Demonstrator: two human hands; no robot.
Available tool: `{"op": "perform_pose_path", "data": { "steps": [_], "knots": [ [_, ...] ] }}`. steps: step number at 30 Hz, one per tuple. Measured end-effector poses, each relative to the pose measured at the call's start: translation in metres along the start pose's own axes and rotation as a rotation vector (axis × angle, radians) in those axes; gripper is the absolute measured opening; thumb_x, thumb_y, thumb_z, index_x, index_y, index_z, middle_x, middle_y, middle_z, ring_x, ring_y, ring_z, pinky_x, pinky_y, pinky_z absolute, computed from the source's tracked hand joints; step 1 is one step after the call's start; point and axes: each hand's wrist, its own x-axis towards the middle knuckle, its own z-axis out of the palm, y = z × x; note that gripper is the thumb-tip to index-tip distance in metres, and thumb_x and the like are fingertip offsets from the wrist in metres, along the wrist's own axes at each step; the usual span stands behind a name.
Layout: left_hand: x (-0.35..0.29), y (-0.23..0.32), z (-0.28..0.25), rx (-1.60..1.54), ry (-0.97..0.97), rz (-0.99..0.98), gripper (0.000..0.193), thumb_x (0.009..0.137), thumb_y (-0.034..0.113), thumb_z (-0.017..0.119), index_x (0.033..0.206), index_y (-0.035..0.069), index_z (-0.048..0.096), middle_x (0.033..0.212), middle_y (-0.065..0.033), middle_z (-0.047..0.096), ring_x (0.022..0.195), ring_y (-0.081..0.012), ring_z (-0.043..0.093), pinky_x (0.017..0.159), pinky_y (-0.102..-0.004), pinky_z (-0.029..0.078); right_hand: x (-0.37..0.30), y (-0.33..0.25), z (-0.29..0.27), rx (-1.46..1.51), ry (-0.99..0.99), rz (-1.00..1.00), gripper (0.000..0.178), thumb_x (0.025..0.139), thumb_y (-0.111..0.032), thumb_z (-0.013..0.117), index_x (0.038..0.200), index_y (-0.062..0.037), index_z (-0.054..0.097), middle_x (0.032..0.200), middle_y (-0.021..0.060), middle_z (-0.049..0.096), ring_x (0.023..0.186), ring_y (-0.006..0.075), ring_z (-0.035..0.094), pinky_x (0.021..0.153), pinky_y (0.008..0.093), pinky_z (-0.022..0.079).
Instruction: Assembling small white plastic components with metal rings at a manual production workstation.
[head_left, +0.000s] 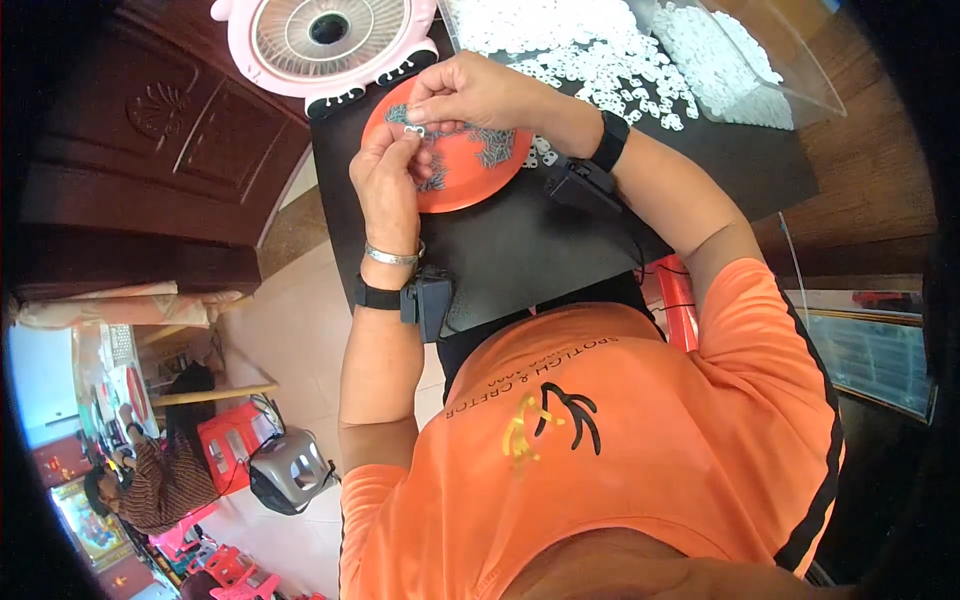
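Note:
A small white plastic piece with two holes (414, 130) is pinched between the thumb and fingers of my left hand (388, 172). Just above it, my right hand (478, 98) has its thumb and forefinger pressed together close to the piece; whatever they grip is too small to make out. Both hands are over a round orange plate (465, 188). Heaps of small grey screws or pins (494, 148) lie on that plate, partly hidden by my hands.
The plate rests on a black table (530, 245). Many white plastic pieces (625, 85) spread over its far right, beside a clear plastic bin (715, 65) full of them. A pink fan (328, 30) stands at the far left. Another person (165, 475) sits farther left.

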Motion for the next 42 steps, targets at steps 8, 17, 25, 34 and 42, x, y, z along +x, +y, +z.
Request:
{"op": "perform_pose_path", "data": {
  "steps": [8,17,25,34,42],
  "knots": [
    [-0.006,-0.004,0.009,0.010,0.057,0.055,0.015,0.085,0.007,0.049,0.072,0.003,0.055,0.059,0.0005,0.050,0.051,-0.0066,0.043,0.048,-0.0201,0.035,-0.006,-0.006,0.007,-0.184,0.076,-0.118,0.015,0.082,-0.015,0.060,0.082,0.0003,0.061,0.069,0.0019,0.059,0.063,0.0074,0.051,0.059,0.0235,0.043],
    [-0.007,-0.002,0.010,0.024,0.036,0.105,0.015,0.086,0.009,0.049,0.073,0.003,0.054,0.062,-0.0005,0.051,0.053,-0.0072,0.045,0.050,-0.0203,0.036,-0.006,-0.008,0.006,-0.244,0.115,-0.075,0.020,0.080,-0.020,0.063,0.082,-0.0003,0.063,0.069,0.0029,0.061,0.064,0.0087,0.055,0.060,0.0248,0.045],
    [0.003,-0.007,-0.003,0.070,0.007,0.071,0.014,0.088,0.011,0.048,0.075,0.006,0.052,0.064,-0.0012,0.052,0.054,-0.0088,0.047,0.051,-0.0211,0.036,-0.010,0.008,-0.092,-0.830,0.444,0.046,0.014,0.073,-0.019,0.063,0.080,-0.0075,0.067,0.070,0.0116,0.063,0.063,0.0265,0.060,0.060,0.0357,0.048],
    [0.003,-0.008,-0.001,0.078,-0.018,0.046,0.014,0.087,0.010,0.047,0.074,0.006,0.051,0.063,-0.0017,0.053,0.054,-0.0090,0.047,0.051,-0.0213,0.038,-0.023,0.050,-0.113,-1.123,0.310,0.311,0.011,0.061,-0.013,0.067,0.071,-0.0109,0.062,0.064,0.0057,0.061,0.064,0.0208,0.061,0.057,0.0348,0.046],
    [0.000,-0.005,0.005,0.023,-0.015,0.038,0.012,0.085,0.009,0.050,0.073,0.005,0.054,0.062,-0.0010,0.052,0.052,-0.0080,0.046,0.050,-0.0208,0.037,-0.019,0.022,-0.112,-0.371,0.244,0.310,0.016,0.074,-0.014,0.060,0.082,-0.0010,0.064,0.069,0.0154,0.063,0.063,0.0315,0.059,0.061,0.0369,0.048]
  ]
}}
